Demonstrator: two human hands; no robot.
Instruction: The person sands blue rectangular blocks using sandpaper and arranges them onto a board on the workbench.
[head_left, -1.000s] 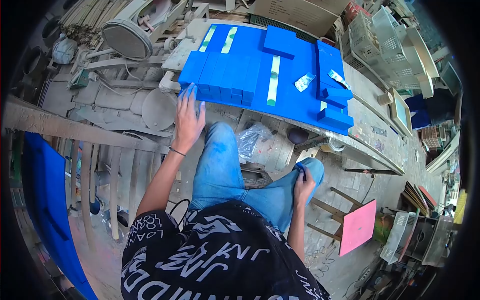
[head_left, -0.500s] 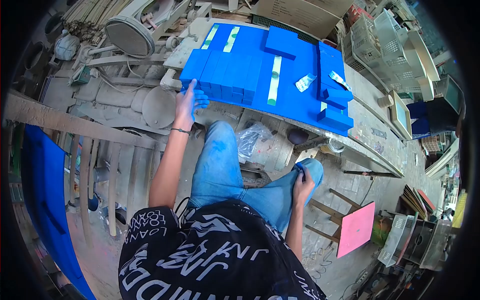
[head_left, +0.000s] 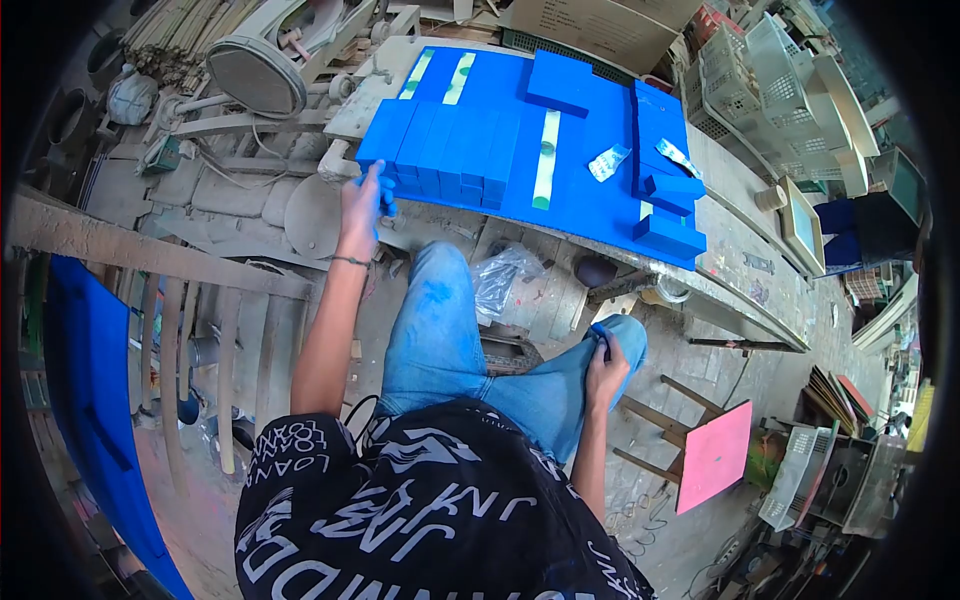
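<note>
Several blue blocks (head_left: 440, 145) stand side by side in a row along the near left edge of a blue-covered board (head_left: 500, 205). My left hand (head_left: 362, 212) is at the left front corner of this row. Its thumb is raised against the end block, and its blue-stained fingers are bent below the edge, apart from the thumb, with nothing visible in them. On my right knee rests my right hand (head_left: 605, 375), closed, with something dark blue at the fingertips that I cannot make out. Pale tape strips (head_left: 546, 160) and a crumpled wrapper (head_left: 608, 162) lie on the board.
More blue blocks (head_left: 670, 235) sit at the board's right end. A clear plastic bag (head_left: 500, 280) lies under the table edge. To the right is a pink-topped stool (head_left: 714, 458), and white crates (head_left: 775, 75) are stacked behind. A wooden rail (head_left: 150, 245) crosses at left.
My left hand has shifted slightly left and down, and its fingers, stretched out to the right before, are now bent downward. The blocks and my right hand look unchanged.
</note>
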